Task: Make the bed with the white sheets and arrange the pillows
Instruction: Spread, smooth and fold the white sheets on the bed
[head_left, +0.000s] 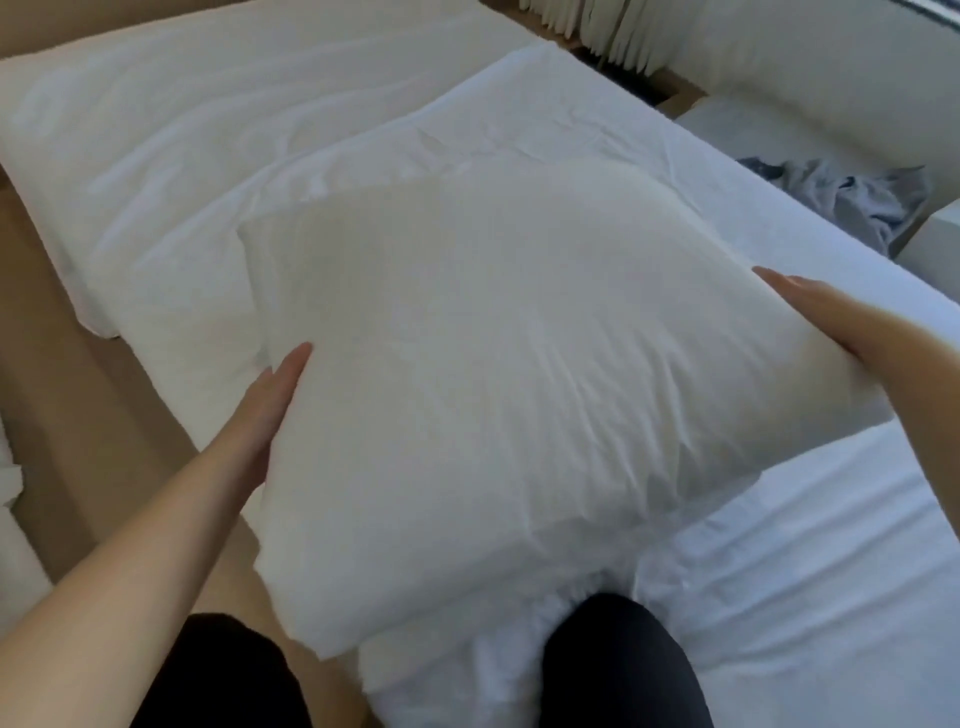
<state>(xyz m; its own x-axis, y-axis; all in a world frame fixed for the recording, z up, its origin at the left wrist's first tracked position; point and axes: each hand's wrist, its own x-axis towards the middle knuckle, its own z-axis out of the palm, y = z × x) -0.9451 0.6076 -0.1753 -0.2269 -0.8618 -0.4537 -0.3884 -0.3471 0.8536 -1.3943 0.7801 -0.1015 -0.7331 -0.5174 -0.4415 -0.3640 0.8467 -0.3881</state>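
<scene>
A plump white square pillow (493, 374) fills the middle of the view, over the bed. My left hand (260, 415) presses flat against its left edge with straight fingers. My right hand (841, 322) lies against its right edge, fingers straight, the palm side hidden by the pillow. Two larger white pillows lie beyond it: one (395, 156) directly behind the square pillow and one (182, 104) at the far left by the headboard. The white sheet (805, 571) covers the mattress at the right, with creases.
A tan headboard or bed frame (78, 389) runs along the left. A crumpled grey cloth (852, 202) lies at the far right edge of the bed. White curtains (613, 31) hang at the top. My knees in black (618, 670) rest on the bed below.
</scene>
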